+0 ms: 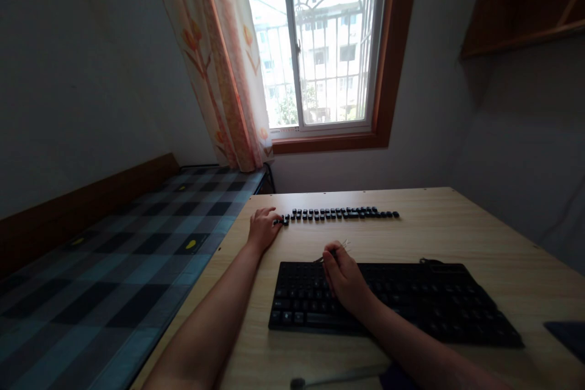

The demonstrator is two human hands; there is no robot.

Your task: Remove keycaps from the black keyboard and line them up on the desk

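My left hand [264,228] rests on the table at the left end of two rows of loose black keycaps [340,213]. Its thumb and fingertips close on a keycap [277,221] there. Over the upper left-middle of a black keyboard [425,298], my right hand [345,277] is closed around a thin wire keycap puller [347,245], whose pale wire ends stick out past the fingers. The hand and forearm hide part of the keyboard. Many keys still show on it, though the dim light blurs their details.
The light wooden table [493,256] carries everything. A thin rod with a dark tip [298,382] lies at the front edge of view, and a dark flat object [567,336] is at right. Left stands a bed with a checked cover [150,268]; behind are a curtain [228,73] and window.
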